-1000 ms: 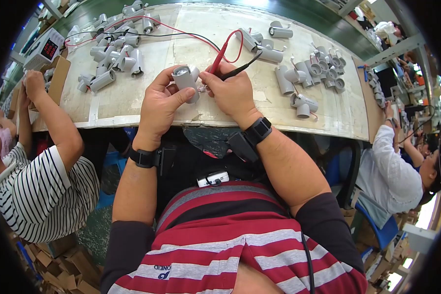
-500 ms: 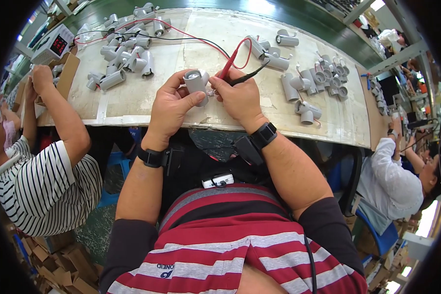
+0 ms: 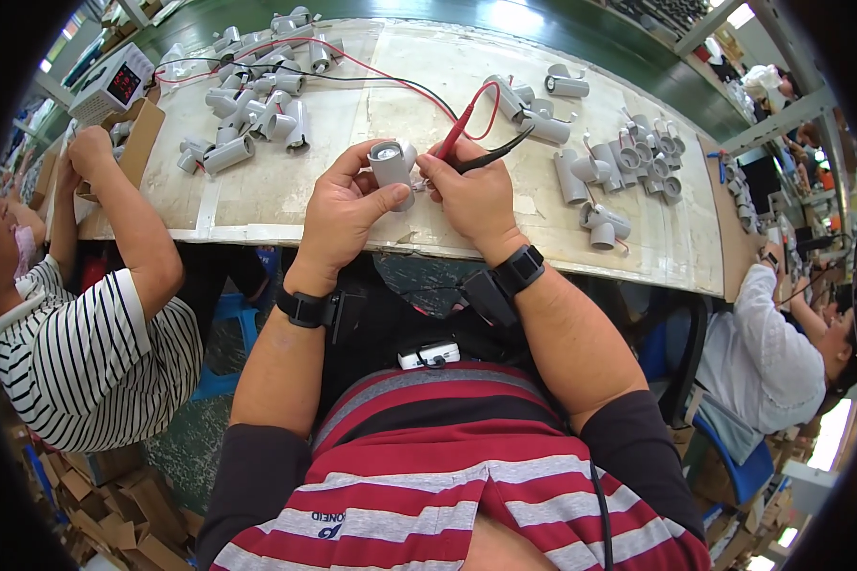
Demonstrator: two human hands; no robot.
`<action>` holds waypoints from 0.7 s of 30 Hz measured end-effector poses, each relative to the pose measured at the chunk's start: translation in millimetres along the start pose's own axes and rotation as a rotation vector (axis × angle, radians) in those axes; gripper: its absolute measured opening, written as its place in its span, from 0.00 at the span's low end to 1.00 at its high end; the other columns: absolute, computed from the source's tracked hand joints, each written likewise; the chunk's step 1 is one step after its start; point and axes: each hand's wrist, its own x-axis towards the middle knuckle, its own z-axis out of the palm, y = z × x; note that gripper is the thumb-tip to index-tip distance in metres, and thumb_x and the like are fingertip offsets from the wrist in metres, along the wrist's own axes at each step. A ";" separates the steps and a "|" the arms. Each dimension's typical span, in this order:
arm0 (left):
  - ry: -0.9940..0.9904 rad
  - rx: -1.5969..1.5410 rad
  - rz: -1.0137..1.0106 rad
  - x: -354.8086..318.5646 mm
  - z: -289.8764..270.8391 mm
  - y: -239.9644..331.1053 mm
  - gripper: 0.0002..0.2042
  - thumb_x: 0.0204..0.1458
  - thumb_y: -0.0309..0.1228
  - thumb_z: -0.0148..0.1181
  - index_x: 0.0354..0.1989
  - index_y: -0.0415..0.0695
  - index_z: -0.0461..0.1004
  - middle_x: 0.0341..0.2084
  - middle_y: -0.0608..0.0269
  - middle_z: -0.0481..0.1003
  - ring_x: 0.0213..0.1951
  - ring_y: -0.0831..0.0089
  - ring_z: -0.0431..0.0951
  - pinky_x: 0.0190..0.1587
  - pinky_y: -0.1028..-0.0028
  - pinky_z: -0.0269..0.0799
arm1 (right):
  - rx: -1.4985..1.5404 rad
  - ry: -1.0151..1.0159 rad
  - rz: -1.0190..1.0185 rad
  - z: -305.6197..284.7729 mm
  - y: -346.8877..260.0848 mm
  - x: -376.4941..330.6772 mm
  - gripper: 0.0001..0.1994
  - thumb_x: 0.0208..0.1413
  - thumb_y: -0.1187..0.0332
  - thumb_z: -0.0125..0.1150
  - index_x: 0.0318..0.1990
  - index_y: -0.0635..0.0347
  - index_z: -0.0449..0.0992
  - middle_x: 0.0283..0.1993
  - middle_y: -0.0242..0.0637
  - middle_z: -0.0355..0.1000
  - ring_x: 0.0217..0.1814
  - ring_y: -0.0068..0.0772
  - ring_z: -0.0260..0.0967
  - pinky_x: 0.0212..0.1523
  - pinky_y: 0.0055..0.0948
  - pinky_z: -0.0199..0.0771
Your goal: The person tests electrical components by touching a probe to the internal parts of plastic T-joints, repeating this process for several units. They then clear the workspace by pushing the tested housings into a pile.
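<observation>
Left hand (image 3: 345,214) wraps a grey tube housing (image 3: 388,173) over the near side of the desk (image 3: 290,195); my right hand (image 3: 478,198) grips a red probe (image 3: 457,131) and black probe (image 3: 491,156). Guessing the housing's light, stiff, slightly slick, so I'd hold its barrel.

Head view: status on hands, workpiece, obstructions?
Left hand gripping grey cylindrical housing. Right hand holding red pen-shaped probe and black pen-shaped probe. Thin red lead loops beyond right hand; no blockage visible.
</observation>
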 end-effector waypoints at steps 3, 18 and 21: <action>-0.005 -0.014 0.006 -0.2 0.1 -0.1 0.27 0.54 0.20 0.72 0.63 0.40 0.72 0.48 0.60 0.80 0.46 0.75 0.81 0.51 0.74 0.80 | 0.009 -0.010 0.005 -0.2 -1.0 -1.0 0.06 0.63 0.70 0.69 0.39 0.63 0.80 0.29 0.30 0.77 0.26 0.17 0.71 0.27 0.20 0.70; 0.047 0.033 0.038 -2.6 6.0 -0.5 0.25 0.57 0.22 0.71 0.64 0.40 0.71 0.48 0.60 0.80 0.47 0.74 0.81 0.50 0.73 0.81 | 0.097 -0.007 0.025 -0.4 2.2 -2.9 0.06 0.63 0.69 0.69 0.40 0.63 0.81 0.31 0.30 0.78 0.28 0.17 0.71 0.28 0.19 0.71; 0.079 0.099 0.046 -0.8 7.7 -2.3 0.25 0.57 0.22 0.71 0.63 0.40 0.71 0.47 0.61 0.79 0.46 0.75 0.81 0.50 0.74 0.81 | 0.074 -0.008 0.021 -0.9 0.0 -3.8 0.06 0.63 0.69 0.69 0.40 0.63 0.81 0.31 0.30 0.78 0.28 0.18 0.72 0.28 0.19 0.71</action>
